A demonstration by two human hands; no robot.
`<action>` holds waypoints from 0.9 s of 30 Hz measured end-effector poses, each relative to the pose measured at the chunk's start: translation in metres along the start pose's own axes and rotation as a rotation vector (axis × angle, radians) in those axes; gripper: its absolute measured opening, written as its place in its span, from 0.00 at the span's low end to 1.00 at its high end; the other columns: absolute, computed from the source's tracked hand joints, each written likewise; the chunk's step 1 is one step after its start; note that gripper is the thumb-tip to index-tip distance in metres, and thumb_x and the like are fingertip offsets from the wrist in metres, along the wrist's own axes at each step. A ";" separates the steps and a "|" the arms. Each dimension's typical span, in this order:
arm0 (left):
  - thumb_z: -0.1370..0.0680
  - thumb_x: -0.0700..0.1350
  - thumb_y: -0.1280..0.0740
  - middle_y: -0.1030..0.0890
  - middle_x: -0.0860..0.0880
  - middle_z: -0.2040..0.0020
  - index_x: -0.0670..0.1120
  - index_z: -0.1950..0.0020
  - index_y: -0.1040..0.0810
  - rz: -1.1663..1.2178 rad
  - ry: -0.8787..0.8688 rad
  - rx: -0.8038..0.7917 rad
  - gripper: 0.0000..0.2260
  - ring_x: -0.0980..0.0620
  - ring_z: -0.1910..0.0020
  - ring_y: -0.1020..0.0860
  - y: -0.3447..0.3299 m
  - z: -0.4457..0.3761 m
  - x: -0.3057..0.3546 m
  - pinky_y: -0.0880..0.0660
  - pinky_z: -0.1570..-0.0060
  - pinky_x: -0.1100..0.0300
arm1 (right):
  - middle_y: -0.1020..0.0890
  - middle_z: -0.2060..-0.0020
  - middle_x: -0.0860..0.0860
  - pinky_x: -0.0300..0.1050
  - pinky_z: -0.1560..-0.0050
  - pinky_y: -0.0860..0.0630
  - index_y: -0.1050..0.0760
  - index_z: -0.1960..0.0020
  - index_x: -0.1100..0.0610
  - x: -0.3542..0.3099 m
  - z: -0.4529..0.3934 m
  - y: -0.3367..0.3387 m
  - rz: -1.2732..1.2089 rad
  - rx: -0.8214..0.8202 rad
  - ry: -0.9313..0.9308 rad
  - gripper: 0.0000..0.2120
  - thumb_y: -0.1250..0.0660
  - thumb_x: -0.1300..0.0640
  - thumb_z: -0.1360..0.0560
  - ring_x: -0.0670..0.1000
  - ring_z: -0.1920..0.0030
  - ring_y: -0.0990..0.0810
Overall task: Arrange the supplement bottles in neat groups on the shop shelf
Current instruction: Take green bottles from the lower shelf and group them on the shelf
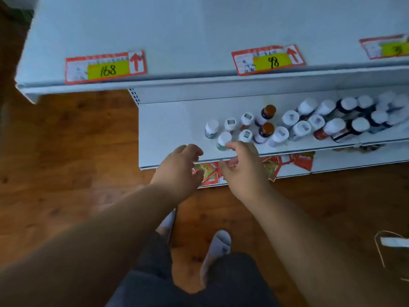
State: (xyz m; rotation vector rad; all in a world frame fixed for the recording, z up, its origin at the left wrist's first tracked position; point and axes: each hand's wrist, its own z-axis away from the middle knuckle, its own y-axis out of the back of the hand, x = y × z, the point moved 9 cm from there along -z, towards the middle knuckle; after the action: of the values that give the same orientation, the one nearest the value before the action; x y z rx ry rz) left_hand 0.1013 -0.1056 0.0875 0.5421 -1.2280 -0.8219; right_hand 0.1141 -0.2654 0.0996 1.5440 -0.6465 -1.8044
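The step in hand looks like nudging the front green-label bottle (224, 140) into line with its twin (211, 128) behind; best done by gripping low on the body, sliding rather than lifting, and keeping clear of the small bottles (245, 120) just beside it; the bottles stand in rough pairs on the middle shelf (168, 129); the right hand (243, 167) reaches in, fingertips touching or nearly touching that bottle, fingers loosely curled, no firm hold visible; the left hand (179, 167) hovers beside it, relaxed, holding nothing.
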 end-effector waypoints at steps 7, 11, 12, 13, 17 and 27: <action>0.24 0.47 0.30 0.24 0.52 0.42 0.52 0.34 0.30 0.046 0.082 0.028 0.20 0.55 0.51 0.23 -0.071 -0.102 -0.062 0.29 0.53 0.61 | 0.26 0.35 0.51 0.31 0.51 0.27 0.28 0.33 0.51 0.072 -0.056 -0.084 -0.048 0.037 -0.121 0.18 0.32 0.55 0.22 0.50 0.44 0.20; 0.24 0.48 0.31 0.28 0.48 0.32 0.54 0.27 0.36 0.009 0.017 0.093 0.27 0.47 0.39 0.24 -0.083 -0.159 -0.061 0.24 0.40 0.50 | 0.24 0.35 0.50 0.50 0.38 0.22 0.28 0.34 0.50 0.088 -0.073 -0.120 -0.053 0.029 -0.090 0.17 0.33 0.57 0.21 0.52 0.39 0.21; 0.23 0.47 0.31 0.30 0.48 0.29 0.55 0.25 0.37 -0.018 -0.019 0.094 0.28 0.46 0.36 0.26 -0.085 -0.171 -0.057 0.25 0.37 0.49 | 0.24 0.35 0.50 0.50 0.38 0.22 0.28 0.34 0.50 0.091 -0.078 -0.124 -0.046 0.037 -0.092 0.17 0.33 0.57 0.21 0.52 0.38 0.21; 0.23 0.47 0.32 0.32 0.48 0.27 0.55 0.24 0.38 -0.059 -0.054 0.081 0.29 0.45 0.33 0.28 -0.088 -0.181 -0.054 0.27 0.35 0.49 | 0.24 0.35 0.49 0.50 0.38 0.22 0.28 0.34 0.49 0.094 -0.081 -0.128 -0.044 0.049 -0.095 0.17 0.33 0.57 0.21 0.52 0.38 0.21; 0.21 0.46 0.34 0.30 0.51 0.27 0.55 0.25 0.34 -0.200 -0.147 0.028 0.25 0.45 0.31 0.30 -0.097 -0.205 -0.048 0.30 0.34 0.51 | 0.22 0.37 0.50 0.50 0.38 0.22 0.28 0.34 0.51 0.103 -0.092 -0.136 -0.083 0.093 -0.102 0.16 0.33 0.58 0.22 0.51 0.40 0.21; 0.20 0.49 0.35 0.23 0.47 0.37 0.50 0.32 0.28 -0.150 -0.050 0.069 0.17 0.45 0.41 0.24 -0.053 -0.168 -0.051 0.29 0.45 0.56 | 0.26 0.35 0.51 0.44 0.42 0.21 0.30 0.33 0.51 0.086 -0.082 -0.118 -0.211 0.097 -0.131 0.18 0.33 0.57 0.21 0.49 0.44 0.21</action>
State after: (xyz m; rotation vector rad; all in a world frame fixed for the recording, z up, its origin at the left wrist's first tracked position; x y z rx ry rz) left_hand 0.2433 -0.1083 -0.0279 0.6798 -1.2763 -0.9260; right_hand 0.1682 -0.2486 -0.0574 1.6180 -0.6617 -2.0726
